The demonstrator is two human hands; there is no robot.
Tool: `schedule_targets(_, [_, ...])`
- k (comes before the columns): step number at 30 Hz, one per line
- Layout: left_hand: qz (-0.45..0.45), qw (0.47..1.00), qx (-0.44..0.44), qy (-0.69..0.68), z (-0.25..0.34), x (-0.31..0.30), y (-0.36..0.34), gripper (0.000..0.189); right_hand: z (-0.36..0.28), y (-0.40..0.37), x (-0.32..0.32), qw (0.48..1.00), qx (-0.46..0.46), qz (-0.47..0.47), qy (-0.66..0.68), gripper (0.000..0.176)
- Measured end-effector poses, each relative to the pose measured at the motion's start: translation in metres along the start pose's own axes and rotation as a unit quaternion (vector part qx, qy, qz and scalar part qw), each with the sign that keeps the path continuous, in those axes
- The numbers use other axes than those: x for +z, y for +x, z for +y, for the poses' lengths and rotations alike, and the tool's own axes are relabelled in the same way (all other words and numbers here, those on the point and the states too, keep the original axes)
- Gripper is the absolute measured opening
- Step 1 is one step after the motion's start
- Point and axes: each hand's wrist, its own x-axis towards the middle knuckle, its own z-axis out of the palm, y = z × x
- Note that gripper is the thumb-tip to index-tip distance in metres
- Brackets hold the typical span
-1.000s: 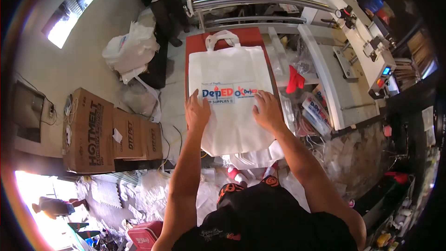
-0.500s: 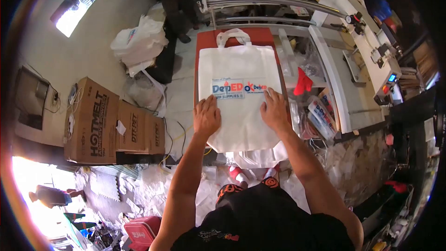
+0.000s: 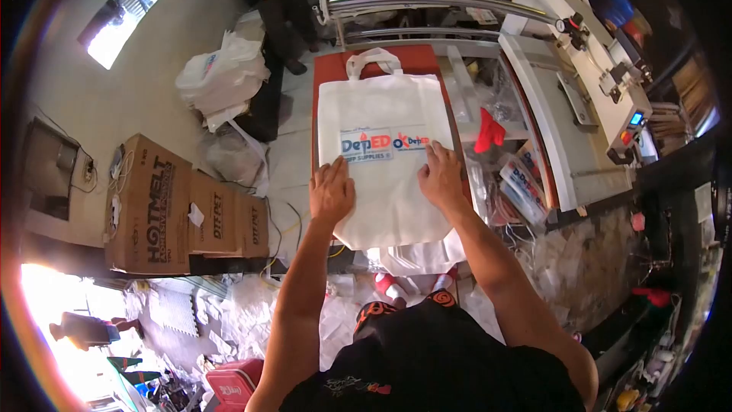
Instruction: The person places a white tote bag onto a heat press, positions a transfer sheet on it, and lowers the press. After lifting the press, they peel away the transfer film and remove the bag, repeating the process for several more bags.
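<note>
A white tote bag (image 3: 389, 206) lies flat on a red platen (image 3: 329, 65), its handles at the far end and its near edge hanging over the front. Across its middle sits a clear transfer film (image 3: 368, 145) with blue and red "DepED" lettering, and a smaller "OK DepED" print (image 3: 412, 142) is to its right. My left hand (image 3: 332, 191) rests on the bag at the film's lower left corner, fingers stretched out. On the other side, my right hand (image 3: 442, 177) lies with fingers extended near the smaller print's lower right edge.
A heat press machine (image 3: 564, 122) stands at the right, with a red cloth (image 3: 489, 131) and film sheets (image 3: 524, 189) beside the platen. Cardboard boxes (image 3: 164, 210) are at the left, near a stack of white bags (image 3: 225, 72). Another person (image 3: 282, 15) stands at the back.
The view has shifted slightly, so the scene sits a little further left. Both hands stay on the bag in nearly the same places beside the prints.
</note>
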Motion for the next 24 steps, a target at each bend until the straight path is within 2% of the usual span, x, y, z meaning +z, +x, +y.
schedule_targets(3, [-0.01, 1.0, 0.003, -0.003, -0.001, -0.004, 0.001, 0.049, -0.004, 0.003, -0.01, 0.999, 0.019, -0.025, 0.009, 0.049])
schedule_targets(5, [0.058, 0.995, 0.027, -0.073, -0.015, -0.004, -0.001, 0.049, -0.007, 0.006, -0.026, 0.995, 0.0, 0.037, 0.091, 0.047])
schedule_targets(6, [0.09, 0.993, 0.012, -0.076, -0.024, -0.011, -0.002, 0.048, -0.008, 0.009, -0.043, 0.995, -0.004, 0.04, 0.09, 0.047])
schedule_targets(9, [0.145, 0.985, -0.062, -0.076, -0.051, -0.053, -0.04, 0.042, 0.015, -0.01, -0.117, 0.984, -0.03, 0.133, 0.112, 0.039])
schedule_targets(11, [0.12, 0.982, -0.143, 0.001, -0.072, -0.067, -0.086, 0.04, 0.063, -0.025, -0.157, 0.98, -0.017, 0.192, 0.045, 0.031])
schedule_targets(13, [0.09, 0.981, -0.171, 0.006, -0.094, -0.072, -0.138, 0.039, 0.134, -0.036, -0.195, 0.975, 0.053, 0.213, -0.039, 0.027])
schedule_targets(14, [0.062, 0.979, -0.194, 0.002, -0.105, -0.069, -0.17, 0.04, 0.175, -0.04, -0.22, 0.967, 0.069, 0.203, -0.14, 0.029])
schedule_targets(15, [0.064, 0.983, -0.168, 0.045, -0.134, -0.048, -0.221, 0.042, 0.212, -0.043, -0.243, 0.958, 0.105, 0.182, -0.195, 0.031])
schedule_targets(16, [0.019, 0.983, -0.159, 0.09, -0.144, -0.043, -0.257, 0.042, 0.239, -0.042, -0.263, 0.934, 0.123, 0.211, -0.259, 0.036])
schedule_targets(17, [-0.016, 0.97, -0.237, 0.049, -0.114, -0.06, -0.261, 0.039, 0.26, -0.039, -0.284, 0.931, 0.171, 0.187, -0.265, 0.042])
schedule_targets(18, [-0.014, 0.963, -0.265, 0.045, -0.113, -0.054, -0.291, 0.036, 0.289, -0.04, -0.293, 0.909, 0.182, 0.189, -0.325, 0.049])
schedule_targets(19, [-0.066, 0.943, -0.325, 0.028, -0.113, -0.049, -0.312, 0.034, 0.31, -0.037, -0.303, 0.902, 0.213, 0.122, -0.356, 0.056])
schedule_targets(20, [-0.07, 0.944, -0.316, 0.066, -0.1, -0.046, -0.332, 0.03, 0.329, -0.037, -0.306, 0.893, 0.22, 0.087, -0.382, 0.055])
schedule_targets(21, [-0.109, 0.941, -0.318, 0.042, -0.105, -0.04, -0.36, 0.026, 0.342, -0.035, -0.304, 0.887, 0.223, 0.05, -0.403, 0.055])
schedule_targets(22, [-0.147, 0.934, -0.325, 0.022, -0.109, -0.031, -0.385, 0.023, 0.336, -0.025, -0.314, 0.887, 0.262, 0.0, -0.38, 0.053])
schedule_targets(23, [-0.146, 0.935, -0.322, -0.002, -0.104, -0.028, -0.401, 0.017, 0.327, -0.012, -0.317, 0.887, 0.295, -0.052, -0.352, 0.051])
schedule_targets(24, [-0.123, 0.945, -0.304, 0.007, -0.102, -0.023, -0.417, 0.015, 0.343, -0.015, -0.312, 0.889, 0.224, -0.019, -0.399, 0.048])
